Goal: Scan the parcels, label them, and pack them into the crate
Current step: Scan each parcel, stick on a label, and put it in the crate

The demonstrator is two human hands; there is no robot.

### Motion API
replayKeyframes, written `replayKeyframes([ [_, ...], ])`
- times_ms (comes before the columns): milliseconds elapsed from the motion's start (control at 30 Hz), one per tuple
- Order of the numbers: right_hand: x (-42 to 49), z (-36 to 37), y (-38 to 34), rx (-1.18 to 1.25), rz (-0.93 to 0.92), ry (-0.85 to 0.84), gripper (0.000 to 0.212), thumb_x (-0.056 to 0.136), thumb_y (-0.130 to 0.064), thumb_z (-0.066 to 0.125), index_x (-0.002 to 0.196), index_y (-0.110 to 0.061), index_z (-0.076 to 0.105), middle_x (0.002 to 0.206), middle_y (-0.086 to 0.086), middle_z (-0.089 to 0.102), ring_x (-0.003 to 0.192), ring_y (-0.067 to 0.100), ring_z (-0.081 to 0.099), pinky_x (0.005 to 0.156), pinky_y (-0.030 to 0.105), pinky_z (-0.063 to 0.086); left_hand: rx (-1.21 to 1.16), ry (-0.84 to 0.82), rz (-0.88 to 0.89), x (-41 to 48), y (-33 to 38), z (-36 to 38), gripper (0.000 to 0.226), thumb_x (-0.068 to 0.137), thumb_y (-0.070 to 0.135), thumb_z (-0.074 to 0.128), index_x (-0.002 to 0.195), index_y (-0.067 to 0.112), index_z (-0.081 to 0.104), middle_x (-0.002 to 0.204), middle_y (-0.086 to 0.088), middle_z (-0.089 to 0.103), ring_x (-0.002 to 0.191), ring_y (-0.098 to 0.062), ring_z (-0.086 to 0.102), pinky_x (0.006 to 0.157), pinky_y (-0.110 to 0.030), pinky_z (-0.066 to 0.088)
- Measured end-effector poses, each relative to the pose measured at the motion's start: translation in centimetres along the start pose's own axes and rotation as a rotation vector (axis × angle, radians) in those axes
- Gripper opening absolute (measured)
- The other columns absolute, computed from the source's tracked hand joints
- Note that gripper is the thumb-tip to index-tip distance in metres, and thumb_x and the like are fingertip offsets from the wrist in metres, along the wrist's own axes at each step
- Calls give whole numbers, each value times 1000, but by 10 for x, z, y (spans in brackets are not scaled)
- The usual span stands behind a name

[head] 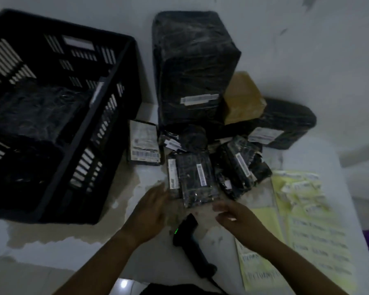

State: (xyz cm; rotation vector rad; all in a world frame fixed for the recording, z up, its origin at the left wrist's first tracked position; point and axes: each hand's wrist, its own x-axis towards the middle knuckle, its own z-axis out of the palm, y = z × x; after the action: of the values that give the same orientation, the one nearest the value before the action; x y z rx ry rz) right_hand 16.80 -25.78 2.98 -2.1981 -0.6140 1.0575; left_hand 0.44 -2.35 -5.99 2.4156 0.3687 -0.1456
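Near the middle of the surface (146, 177), right of the crate (113, 81), lies a flat black wrapped parcel (193, 180) bearing 2 white barcode strips. The left hand (151, 211) holds its fingers straight at the parcel's left edge. The right hand (237, 220) is too blurred to tell its fingers.

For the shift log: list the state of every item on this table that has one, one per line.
crate: upright, black parcels already inside
scanner: lying down, green light on, unheld
flat parcel: lying flat, barcode strip up
left hand: open, at flat parcel's edge
right hand: blurred, grip unclear
tall parcel: standing, labelled
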Motion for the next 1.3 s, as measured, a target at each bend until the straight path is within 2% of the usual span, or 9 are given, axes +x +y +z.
replayKeyframes([
  [67,1,-7,18,76,38,265,25,95,-23,62,116,-35,57,118,-16,60,108,7,60,81,22,49,196,-214,-142,9,-12,11,76,97,48,31,157,43,-16,159,-2,-28,153,-31,-17,124,-57,10],
  [133,7,-19,29,102,55,460,30,95,-22,62,123,-30,54,119,-11,58,109,12,57,83,31,48,299,-310,-216,13,-23,22,77,89,67,6,155,41,-24,154,-3,-40,145,-32,-34,120,-64,2],
  [300,44,-43,36,43,70,583,56,91,-23,68,140,-19,42,132,4,49,110,21,51,85,36,44,511,-314,-254,14,-45,50,76,101,64,10,156,19,34,163,-24,24,147,-47,17,106,-74,22],
  [433,71,-53,44,-117,110,601,62,86,-26,72,139,-11,44,132,16,51,112,35,55,89,47,51,482,-310,-207,19,-43,55,76,100,67,10,161,22,15,169,-15,2,153,-38,-2,115,-57,-8],
  [567,75,-52,50,-213,73,574,48,90,-28,69,132,-14,51,120,12,58,101,33,59,79,42,53,477,-355,-244,19,-45,59,77,100,68,9,160,21,19,168,-18,7,152,-39,2,115,-58,-6],
  [767,37,-33,52,-371,-162,500,46,89,-27,70,130,-20,54,109,0,57,90,19,54,70,31,47,424,-339,-280,24,-37,53,88,69,76,-18,140,32,-46,144,-2,-60,134,-31,-55,111,-61,-28],
  [1000,6,13,86,-561,-167,306,49,79,-23,73,125,-21,59,112,1,60,90,24,57,69,37,53,418,-312,-188,13,-40,42,88,80,73,0,156,32,-22,159,-7,-40,145,-34,-39,117,-65,-11],
  [1133,13,27,92,-648,-76,301,53,75,-21,72,127,-20,59,112,3,60,92,28,57,70,38,50,453,-329,-161,4,-38,30,79,103,58,32,158,31,-17,162,-8,-36,146,-35,-34,122,-64,-2],
  [1300,17,32,89,-725,-86,348,62,69,-22,74,128,-15,58,115,9,58,96,33,57,74,40,48,439,-331,-170,-7,-37,31,81,104,52,40,160,30,-15,162,-8,-35,148,-34,-33,123,-60,-1],
])
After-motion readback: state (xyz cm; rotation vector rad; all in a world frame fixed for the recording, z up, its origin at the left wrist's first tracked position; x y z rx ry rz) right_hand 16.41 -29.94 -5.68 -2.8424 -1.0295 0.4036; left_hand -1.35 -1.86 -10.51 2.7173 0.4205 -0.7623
